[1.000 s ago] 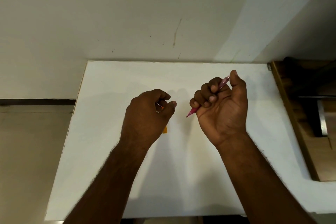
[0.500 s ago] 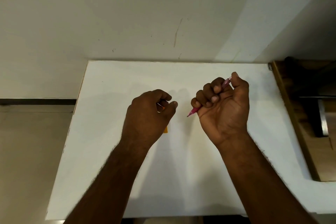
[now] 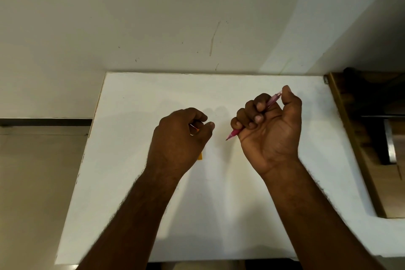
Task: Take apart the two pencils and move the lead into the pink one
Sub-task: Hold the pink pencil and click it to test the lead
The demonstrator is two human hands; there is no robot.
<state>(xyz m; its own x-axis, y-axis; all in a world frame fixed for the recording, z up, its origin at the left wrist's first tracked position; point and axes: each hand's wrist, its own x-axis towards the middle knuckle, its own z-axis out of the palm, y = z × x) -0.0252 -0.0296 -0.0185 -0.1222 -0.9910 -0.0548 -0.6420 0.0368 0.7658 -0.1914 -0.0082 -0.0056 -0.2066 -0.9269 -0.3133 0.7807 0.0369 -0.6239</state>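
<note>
My right hand (image 3: 270, 131) is closed in a fist around the pink pencil (image 3: 234, 132). Its tip sticks out at the lower left and its clear pink back end shows under my thumb at the upper right. My left hand (image 3: 178, 140) is closed around the orange pencil (image 3: 199, 156), of which only a small end shows below the palm and a thin orange-and-white bit between the fingers. Both hands hover over the white table (image 3: 219, 92), a short gap apart. The lead itself is not visible.
The white table ends at a scuffed white wall (image 3: 197, 17) at the back. A wooden surface (image 3: 368, 138) with dark metal parts adjoins the table on the right. Tiled floor (image 3: 32, 182) lies beyond the table's left edge.
My right thumb has lifted slightly off the pink pencil's back end after pressing down on it. The left hand has barely moved.
</note>
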